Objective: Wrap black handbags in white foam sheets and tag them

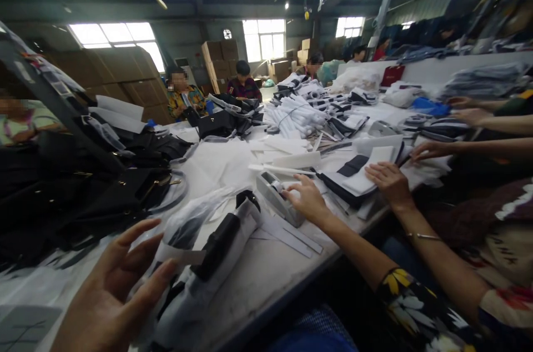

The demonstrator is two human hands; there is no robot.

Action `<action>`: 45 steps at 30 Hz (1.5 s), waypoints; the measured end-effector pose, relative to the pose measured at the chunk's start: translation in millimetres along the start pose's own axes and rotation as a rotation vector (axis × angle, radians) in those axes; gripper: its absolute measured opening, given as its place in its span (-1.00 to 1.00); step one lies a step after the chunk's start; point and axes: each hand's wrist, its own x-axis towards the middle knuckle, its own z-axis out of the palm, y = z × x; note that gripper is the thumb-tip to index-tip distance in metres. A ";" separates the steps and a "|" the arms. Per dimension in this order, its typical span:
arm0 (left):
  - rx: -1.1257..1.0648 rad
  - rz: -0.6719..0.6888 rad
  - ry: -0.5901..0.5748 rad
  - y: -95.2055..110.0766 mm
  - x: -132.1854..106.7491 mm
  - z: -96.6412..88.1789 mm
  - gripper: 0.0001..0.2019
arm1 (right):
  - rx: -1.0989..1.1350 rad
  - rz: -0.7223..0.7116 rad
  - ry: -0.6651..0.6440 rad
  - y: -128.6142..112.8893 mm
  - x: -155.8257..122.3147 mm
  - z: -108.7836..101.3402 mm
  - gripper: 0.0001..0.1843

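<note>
At the lower left, my left hand (112,285) curls its fingers and thumb around the near end of a black-and-white bag (220,241) in clear plastic wrapping. A short pale strip (185,256), apparently tape, runs from the thumb to the bag. My right hand (308,199), below a black floral sleeve, reaches to a grey tape dispenser (272,194). Its thumb and fingertips are pinched together at the dispenser's front; the tape end between them is too small to make out clearly. White paper strips (291,234) lie beside the dispenser.
Black bags (137,191) pile up on the left. White rolls (295,116) and more bags cover the table's middle. Close on my right, a co-worker's hand (389,182) presses white sheets onto a dark bag (350,188). Other people sit along the far side.
</note>
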 end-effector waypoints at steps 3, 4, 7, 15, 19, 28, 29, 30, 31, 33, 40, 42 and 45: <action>-0.046 -0.056 -0.109 -2.3 5.9 -0.8 -0.09 | -0.044 0.150 -0.096 34.0 11.6 1.1 -0.76; -0.044 -0.046 -0.120 -1.3 5.7 -0.5 -0.11 | -0.027 0.166 -0.122 38.6 14.1 2.0 -0.75; -0.043 -0.012 -0.122 4.7 -0.2 1.8 -0.17 | 0.059 0.195 -0.200 39.3 18.7 1.9 -0.71; -0.096 -0.028 -0.099 3.8 -4.2 2.1 -0.17 | 0.372 0.218 -0.153 15.4 3.0 -30.6 -0.46; -0.089 -0.023 -0.096 -1.9 -1.4 -0.3 -0.20 | 0.550 0.304 -0.145 17.2 -20.8 -46.2 -0.45; -0.108 -0.035 -0.084 -2.5 4.2 -1.2 -0.15 | 0.552 0.491 -0.074 70.6 -63.4 -18.9 -0.42; -0.115 -0.046 -0.085 -3.4 6.0 -1.8 -0.14 | 0.539 0.483 -0.053 70.9 -65.1 -18.8 -0.44; -0.124 -0.057 -0.088 -4.3 7.8 -2.5 -0.12 | 0.529 0.471 -0.037 68.4 -66.6 -20.0 -0.45; -0.135 -0.067 -0.086 -4.8 9.3 -3.1 -0.10 | 0.522 0.455 -0.027 62.9 -68.2 -22.1 -0.47; -0.156 -0.079 -0.089 -3.8 10.2 -3.5 -0.09 | 0.526 0.391 -0.025 43.2 -71.7 -27.0 -0.53; -0.233 0.017 -0.177 15.7 -5.3 6.8 -0.25 | 0.822 -0.027 -0.262 -83.4 -87.0 -28.7 -0.77; -0.253 0.071 -0.179 18.5 -7.8 9.7 -0.29 | 0.883 -0.143 -0.371 -118.5 -89.4 -27.3 -0.78; -0.258 0.129 -0.185 19.5 -9.1 11.2 -0.35 | 0.920 -0.249 -0.433 -157.7 -88.0 -22.0 -0.78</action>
